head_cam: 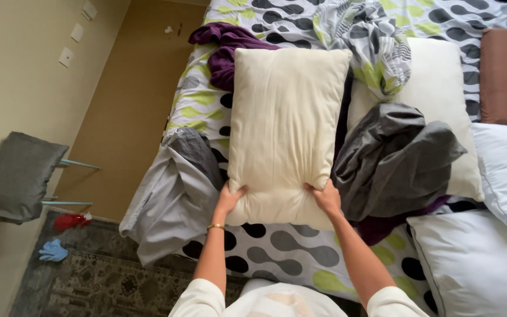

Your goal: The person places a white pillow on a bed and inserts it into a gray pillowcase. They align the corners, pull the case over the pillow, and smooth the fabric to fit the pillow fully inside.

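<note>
On bed with spotted sheet (277, 249): left hand (228, 201), right hand (325, 198) grip bare cream cloth pillow (286, 126), fingers closed on bottom edge; grey cloth pillowcase (391, 158) lies beside, not on yet.

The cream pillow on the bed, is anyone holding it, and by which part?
Yes. Both hands grip the bare cream pillow at its near end: the left hand at one corner, the right hand at the other.

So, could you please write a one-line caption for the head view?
Both hands, left hand and right hand, hold a cream pillow by its near edge over a spotted bedsheet strewn with bedding.
</note>
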